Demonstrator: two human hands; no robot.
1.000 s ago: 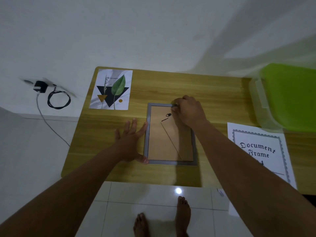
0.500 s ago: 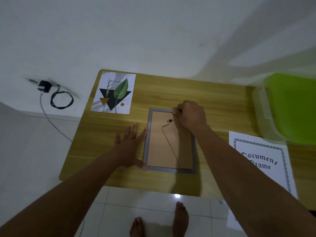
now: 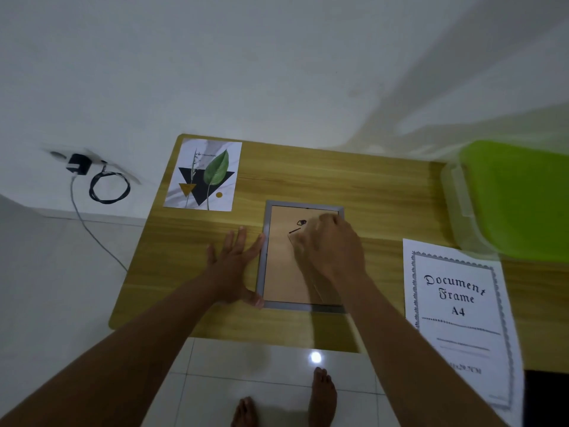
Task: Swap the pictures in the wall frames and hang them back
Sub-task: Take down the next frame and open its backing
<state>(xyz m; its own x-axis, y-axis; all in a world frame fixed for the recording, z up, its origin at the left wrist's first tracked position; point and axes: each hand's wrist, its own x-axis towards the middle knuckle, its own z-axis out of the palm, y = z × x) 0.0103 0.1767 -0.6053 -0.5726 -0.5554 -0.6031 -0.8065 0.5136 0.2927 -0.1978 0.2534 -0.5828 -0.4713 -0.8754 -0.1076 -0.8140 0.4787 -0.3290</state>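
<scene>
Bracing frame (image 3: 303,308) face-down at picture centre on worktop (image 3: 385,195), left hand (image 3: 234,269) lay flat against its left edge, fingers (image 3: 242,241) straight, apart, likely stopping slide; right hand (image 3: 332,248) was blurred over it, finger state unclear.

Single head-worn wide-angle view — steeply down onto the table (image 3: 369,186), wall (image 3: 277,72) beyond

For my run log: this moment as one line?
frame face down on table | left hand flat at its left edge | right hand on backing, grip blurred
</scene>
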